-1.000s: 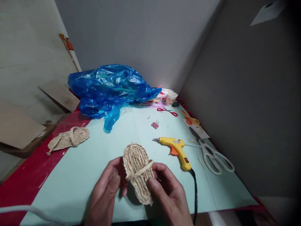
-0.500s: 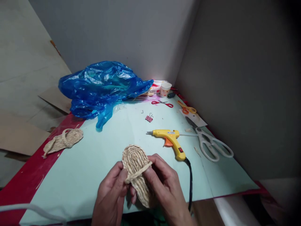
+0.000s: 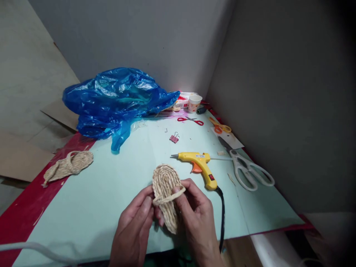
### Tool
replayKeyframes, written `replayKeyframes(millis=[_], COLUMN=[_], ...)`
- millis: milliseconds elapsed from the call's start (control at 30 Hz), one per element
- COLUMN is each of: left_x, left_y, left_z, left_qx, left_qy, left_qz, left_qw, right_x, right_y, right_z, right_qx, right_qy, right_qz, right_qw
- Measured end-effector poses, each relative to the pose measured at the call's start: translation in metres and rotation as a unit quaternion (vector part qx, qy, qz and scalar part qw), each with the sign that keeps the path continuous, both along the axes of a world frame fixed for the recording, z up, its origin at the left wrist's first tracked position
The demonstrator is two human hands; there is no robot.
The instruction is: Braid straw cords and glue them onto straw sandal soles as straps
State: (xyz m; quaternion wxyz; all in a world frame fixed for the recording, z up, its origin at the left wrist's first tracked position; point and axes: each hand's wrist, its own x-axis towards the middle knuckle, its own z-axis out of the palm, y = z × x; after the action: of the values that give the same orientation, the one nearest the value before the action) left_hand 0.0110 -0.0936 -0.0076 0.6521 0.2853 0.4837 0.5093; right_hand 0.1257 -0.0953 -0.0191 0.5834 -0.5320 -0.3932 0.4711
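Observation:
Between my two hands is a small woven straw sandal (image 3: 166,178), its coiled sole facing up and a braided strap crossing its middle. My left hand (image 3: 135,224) pinches the sandal's left edge, by that end of the strap. On the other side my right hand (image 3: 196,213) grips the right edge, its thumb tucked under the strap. A second straw sandal (image 3: 79,163) with a strap lies at the left of the table. Just beyond my right hand rests a yellow glue gun (image 3: 198,158), its nozzle pointing left.
A crumpled blue plastic bag (image 3: 116,100) covers the back left. Farther right are a paper cup (image 3: 194,104), red scissors (image 3: 191,120), orange scissors (image 3: 221,126), a pink binder clip (image 3: 174,138) and large white-handled scissors (image 3: 247,170). A black cord (image 3: 222,215) runs off the front edge.
The sandal in my hands has shifted slightly right and turned more upright. My right thumb has slid under the strap. The whole view has moved a little.

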Motion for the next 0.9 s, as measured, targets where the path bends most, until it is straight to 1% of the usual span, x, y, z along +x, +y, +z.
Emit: replayKeyframes(millis=[67, 200, 267, 367, 400, 500, 567, 667, 733, 800, 900], left_x=[0.002, 0.006, 0.006, 0.003, 0.001, -0.006, -0.011, -0.017, -0.021, -0.024, -0.026], left_y=[-0.002, -0.006, -0.006, -0.003, -0.001, 0.004, 0.008, 0.015, 0.02, 0.023, 0.026], left_z=[-0.001, 0.0, 0.001, 0.006, 0.007, 0.012, 0.014, 0.016, 0.017, 0.018, 0.018], left_qx=[0.008, 0.0, -0.003, -0.001, -0.002, -0.01, -0.024, -0.055, -0.063, -0.061, -0.052], left_qy=[-0.008, 0.021, 0.012, -0.022, -0.033, -0.074, -0.117, -0.17, -0.209, -0.251, -0.28], left_qz=[-0.003, 0.011, 0.017, 0.025, 0.026, 0.016, 0.012, 0.043, 0.062, 0.06, 0.05], left_qw=[1.0, 1.0, 1.0, 0.999, 0.999, 0.997, 0.993, 0.983, 0.974, 0.964, 0.957], right_x=[0.001, -0.001, -0.004, -0.007, -0.008, -0.007, -0.002, 0.017, 0.033, 0.047, 0.051], right_y=[0.001, -0.005, -0.011, -0.019, -0.021, -0.025, -0.026, -0.029, -0.03, -0.029, -0.029], right_z=[-0.001, -0.001, -0.003, -0.007, -0.006, 0.0, 0.008, 0.014, 0.013, 0.008, 0.001], right_qx=[0.001, 0.045, 0.049, 0.019, 0.007, -0.019, -0.026, -0.032, -0.039, -0.048, -0.068], right_qy=[-0.006, -0.093, -0.11, -0.097, -0.086, -0.033, -0.003, -0.01, -0.026, -0.017, 0.006], right_qz=[0.004, 0.031, 0.033, 0.036, 0.047, 0.078, 0.068, 0.003, -0.022, -0.024, -0.009], right_qw=[1.0, 0.994, 0.992, 0.994, 0.995, 0.996, 0.997, 0.999, 0.999, 0.998, 0.998])
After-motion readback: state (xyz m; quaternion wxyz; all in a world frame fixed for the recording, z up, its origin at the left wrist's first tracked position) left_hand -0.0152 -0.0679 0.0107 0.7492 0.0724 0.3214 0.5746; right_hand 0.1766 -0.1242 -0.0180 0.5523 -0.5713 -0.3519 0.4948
